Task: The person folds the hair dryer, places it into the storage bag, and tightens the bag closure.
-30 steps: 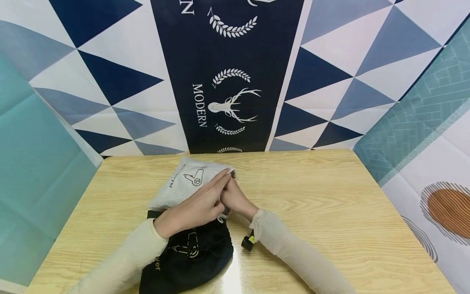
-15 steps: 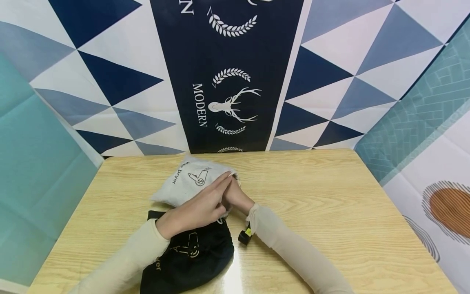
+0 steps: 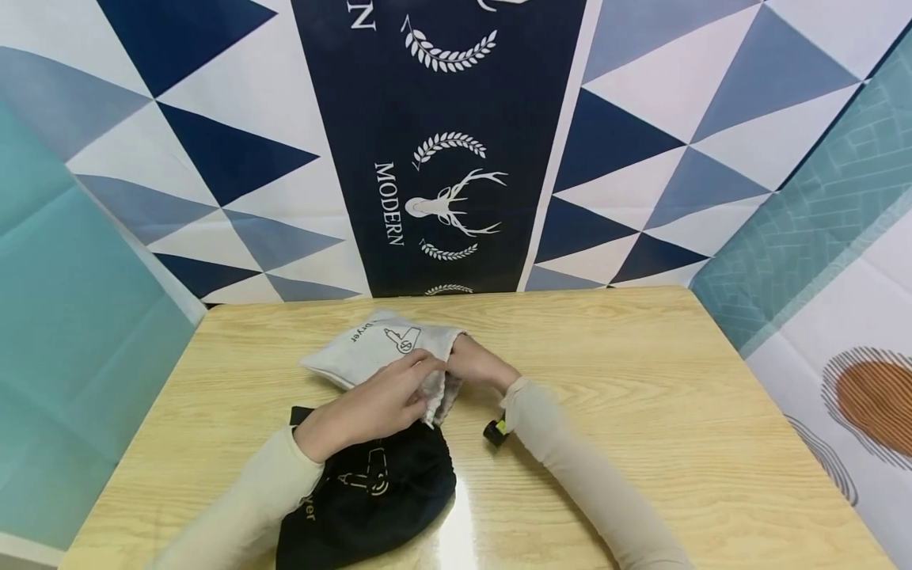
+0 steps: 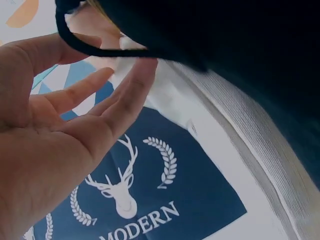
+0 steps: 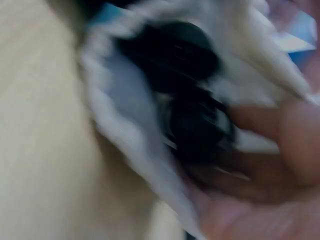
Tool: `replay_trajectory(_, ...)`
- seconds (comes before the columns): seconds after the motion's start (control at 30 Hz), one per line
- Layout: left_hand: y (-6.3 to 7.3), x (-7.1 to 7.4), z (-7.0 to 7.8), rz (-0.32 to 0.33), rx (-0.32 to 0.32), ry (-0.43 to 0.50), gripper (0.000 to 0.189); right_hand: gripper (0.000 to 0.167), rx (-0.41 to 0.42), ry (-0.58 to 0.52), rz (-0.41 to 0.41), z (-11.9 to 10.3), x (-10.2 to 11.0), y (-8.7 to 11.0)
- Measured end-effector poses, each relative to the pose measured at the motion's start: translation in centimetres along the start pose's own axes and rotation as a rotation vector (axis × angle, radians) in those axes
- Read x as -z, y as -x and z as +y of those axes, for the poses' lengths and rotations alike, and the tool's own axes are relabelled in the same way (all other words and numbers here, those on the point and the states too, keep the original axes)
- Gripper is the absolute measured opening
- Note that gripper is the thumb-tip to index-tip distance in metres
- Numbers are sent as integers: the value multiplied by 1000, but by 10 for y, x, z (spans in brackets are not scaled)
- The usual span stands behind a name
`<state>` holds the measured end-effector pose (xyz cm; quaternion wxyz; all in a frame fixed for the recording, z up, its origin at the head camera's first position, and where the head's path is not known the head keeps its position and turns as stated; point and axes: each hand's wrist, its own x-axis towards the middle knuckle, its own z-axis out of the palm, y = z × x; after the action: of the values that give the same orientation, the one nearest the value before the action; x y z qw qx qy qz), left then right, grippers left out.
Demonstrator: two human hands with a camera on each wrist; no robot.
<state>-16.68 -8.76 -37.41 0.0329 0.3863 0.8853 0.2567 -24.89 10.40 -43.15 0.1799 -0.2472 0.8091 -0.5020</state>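
Observation:
A light grey drawstring bag point(image 3: 363, 344), printed with a hair dryer picture, lies at the back with its mouth facing right. My left hand point(image 3: 378, 412) rests at its near side, fingertips at the mouth's edge. In the left wrist view, those fingers point(image 4: 132, 95) are extended and spread, nothing between them. My right hand point(image 3: 473, 364) reaches into the mouth. Dark things point(image 5: 197, 120) inside the bag show blurred in the right wrist view, my right fingers point(image 5: 260, 120) right at them; I cannot tell whether they grip. A black drawstring bag point(image 3: 370, 491) lies under my left wrist.
All of this is on a wooden table point(image 3: 606, 380), its back edge against a patterned wall cloth point(image 3: 449, 150). A small black device point(image 3: 495, 432) hangs at my right cuff. In the left wrist view, a dark loop point(image 4: 100, 52) crosses before my fingers.
My right hand has shifted right and slightly up, now apart from the left fingertips. The grey bag has turned and moved right, its mouth spread wider. The black bag has stayed put.

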Motion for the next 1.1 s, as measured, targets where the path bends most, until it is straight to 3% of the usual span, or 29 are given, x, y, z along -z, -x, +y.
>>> replay_trajectory(0.1,0,-1,-1,-40,12,-2,32,24,1,1,-179,-5,22,8)
replay_trajectory(0.2,1,-3,-2,-110,16,-6,19,23,14,14,-256,-10,44,17)
replay_trajectory(0.33,5,-3,-2,-182,10,-54,8,25,-65,21,-194,-18,64,29)
replay_trajectory(0.47,6,-2,-1,-231,18,-92,9,18,-162,163,-100,-14,67,32)
replay_trajectory(0.53,5,-3,0,-263,19,-110,12,24,-222,188,-109,-5,64,30)
replay_trajectory(0.63,4,-6,0,-296,-3,-150,12,41,-275,121,-185,12,57,27)
replay_trajectory(0.7,2,-9,-1,-298,-24,-173,10,42,-292,57,-232,22,54,25)
replay_trajectory(0.8,-2,-11,-2,-283,-53,-178,9,25,-280,22,-254,30,51,23)
replay_trajectory(0.9,-8,-10,-5,-275,-66,-140,12,9,-260,51,-203,33,51,21)
replay_trajectory(1.1,-22,-12,-15,-285,-53,-58,14,15,-217,72,-19,42,49,17)
